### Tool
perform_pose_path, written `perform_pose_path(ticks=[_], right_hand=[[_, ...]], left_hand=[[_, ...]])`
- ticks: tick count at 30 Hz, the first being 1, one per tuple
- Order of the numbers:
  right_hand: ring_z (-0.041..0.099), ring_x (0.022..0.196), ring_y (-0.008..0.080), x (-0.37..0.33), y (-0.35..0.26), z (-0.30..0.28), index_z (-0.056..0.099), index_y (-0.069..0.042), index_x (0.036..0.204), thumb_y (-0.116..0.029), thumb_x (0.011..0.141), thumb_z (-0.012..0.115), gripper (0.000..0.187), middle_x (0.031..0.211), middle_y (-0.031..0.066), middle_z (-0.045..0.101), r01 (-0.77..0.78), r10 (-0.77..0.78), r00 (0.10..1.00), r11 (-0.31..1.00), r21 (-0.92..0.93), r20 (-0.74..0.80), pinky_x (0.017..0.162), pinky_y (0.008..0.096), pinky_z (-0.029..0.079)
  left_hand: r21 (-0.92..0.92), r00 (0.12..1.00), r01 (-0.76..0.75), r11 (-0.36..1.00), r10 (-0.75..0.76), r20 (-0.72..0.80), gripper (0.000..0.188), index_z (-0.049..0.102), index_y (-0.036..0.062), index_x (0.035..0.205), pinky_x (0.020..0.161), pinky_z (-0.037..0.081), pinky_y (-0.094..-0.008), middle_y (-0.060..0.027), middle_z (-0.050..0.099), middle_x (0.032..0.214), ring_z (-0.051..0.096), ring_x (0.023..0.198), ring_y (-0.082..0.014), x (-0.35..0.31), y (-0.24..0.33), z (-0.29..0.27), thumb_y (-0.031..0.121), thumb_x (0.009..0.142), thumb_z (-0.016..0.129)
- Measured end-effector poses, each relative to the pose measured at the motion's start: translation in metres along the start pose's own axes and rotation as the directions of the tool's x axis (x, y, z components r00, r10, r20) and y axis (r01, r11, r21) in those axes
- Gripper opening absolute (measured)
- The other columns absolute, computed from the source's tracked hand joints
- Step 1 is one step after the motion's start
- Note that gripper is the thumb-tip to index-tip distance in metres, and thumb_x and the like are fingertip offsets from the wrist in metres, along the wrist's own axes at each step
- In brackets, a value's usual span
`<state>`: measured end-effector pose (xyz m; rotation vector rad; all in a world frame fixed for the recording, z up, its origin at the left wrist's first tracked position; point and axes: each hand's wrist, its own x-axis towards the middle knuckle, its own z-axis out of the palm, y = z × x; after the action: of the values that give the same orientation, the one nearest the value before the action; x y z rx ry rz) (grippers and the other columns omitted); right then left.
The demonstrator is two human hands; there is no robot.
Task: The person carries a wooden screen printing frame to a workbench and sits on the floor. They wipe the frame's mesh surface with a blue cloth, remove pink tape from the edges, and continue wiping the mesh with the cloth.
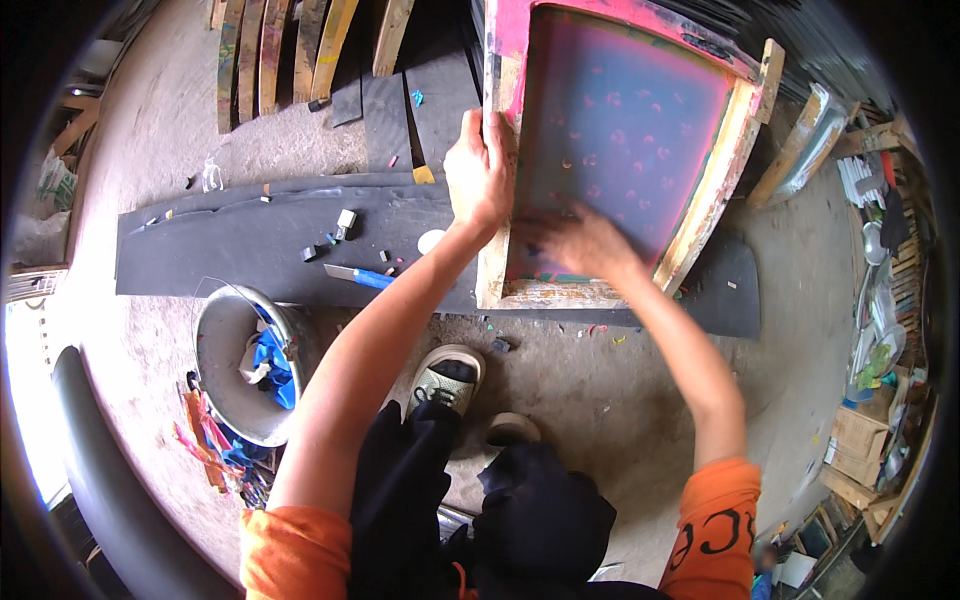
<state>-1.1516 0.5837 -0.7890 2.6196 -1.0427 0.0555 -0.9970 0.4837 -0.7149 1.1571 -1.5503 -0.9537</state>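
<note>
A wooden screen-printing frame point(705, 190) with grey-blue mesh stands tilted before me, its top rail and mesh edges stained pink. My left hand point(478, 172) grips the frame's left rail, fingers wrapped round it. Over the mesh's lower left part is my right hand point(585, 243), smeared by motion. Its fingers point left, and whether they hold anything cannot be made out. Left of the frame, a blue-handled utility knife point(362, 276) lies on a dark sheet point(220, 240), near a small white block point(346, 220) and several dark scraps.
A metal bucket point(215, 345) with blue and white scraps stands at left, with coloured rags beside it. Several wooden frames point(272, 55) lean at the upper left. Another frame point(800, 145) lies to the right. Cardboard and clutter point(860, 440) line the right side.
</note>
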Motion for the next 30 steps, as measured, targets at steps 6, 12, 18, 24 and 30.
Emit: perform_pose_path(ticks=[6, 12, 18, 24, 30], right_hand=[[0.022, 0.133, 0.0313, 0.045, 0.106, -0.059, 0.028, -0.006, 0.137, -0.027, 0.092, 0.039, 0.052, 0.142, 0.012, 0.029, -0.875, 0.742, 0.451, 0.478, -0.08, -0.496, 0.107, 0.0519, 0.015], [0.023, 0.132, 0.0324, 0.073, 0.002, -0.019, 0.031, 0.002, 0.134, -0.03, 0.082, 0.05, 0.065, 0.14, 0.0207, 0.028, -0.677, 0.672, 0.718, 0.735, 0.045, -0.181, 0.108, 0.0469, 0.013], [0.016, 0.135, 0.0297, 0.022, 0.083, -0.034, 0.023, 0.004, 0.136, -0.036, 0.087, 0.044, 0.066, 0.144, 0.0198, 0.019, -0.982, 0.884, 0.186, 0.18, -0.054, -0.429, 0.109, 0.0479, 0.01], [0.017, 0.135, 0.0308, 0.097, 0.05, -0.038, 0.025, 0.004, 0.135, -0.034, 0.082, 0.056, 0.072, 0.144, 0.0188, 0.02, -0.81, 0.779, 0.549, 0.585, 0.038, -0.303, 0.109, 0.0453, 0.013], [0.015, 0.136, 0.029, 0.006, 0.057, -0.033, 0.018, 0.002, 0.139, -0.029, 0.092, 0.036, 0.059, 0.145, 0.0189, 0.019, -0.986, 0.882, 0.061, 0.126, 0.109, -0.467, 0.109, 0.0433, 0.013]], left_hand=[[-0.015, 1.0, 0.019, 1.0, -0.019, 0.021, 0.035, 0.046, 0.0037, 0.083, 0.057, 0.04, -0.0422, -0.0206, 0.05, 0.064, 0.048, 0.059, -0.036, -0.002, 0.004, 0.004, 0.034, 0.094, 0.034], [-0.044, 0.999, -0.04, 0.998, 0.038, -0.038, 0.036, 0.045, 0.0018, 0.08, 0.054, 0.038, -0.0377, -0.0159, 0.044, 0.061, 0.038, 0.054, -0.0243, 0.0, -0.007, 0.002, 0.032, 0.095, 0.033], [-0.074, 0.999, 0.039, 0.996, -0.038, 0.008, 0.037, 0.045, 0.0025, 0.08, 0.054, 0.037, -0.0362, -0.0127, 0.043, 0.059, 0.038, 0.053, -0.0211, -0.004, 0.003, 0.01, 0.034, 0.096, 0.032], [-0.061, 0.999, -0.014, 0.998, 0.012, -0.039, 0.04, 0.046, 0.0024, 0.078, 0.052, 0.036, -0.0341, -0.0104, 0.039, 0.056, 0.038, 0.052, -0.0167, 0.001, -0.012, 0.0, 0.035, 0.095, 0.031], [-0.004, 1.0, 0.002, 1.0, -0.002, 0.01, 0.04, 0.046, 0.0022, 0.083, 0.053, 0.038, -0.0373, -0.0145, 0.045, 0.059, 0.042, 0.055, -0.0233, -0.004, -0.007, 0.005, 0.04, 0.094, 0.036]])
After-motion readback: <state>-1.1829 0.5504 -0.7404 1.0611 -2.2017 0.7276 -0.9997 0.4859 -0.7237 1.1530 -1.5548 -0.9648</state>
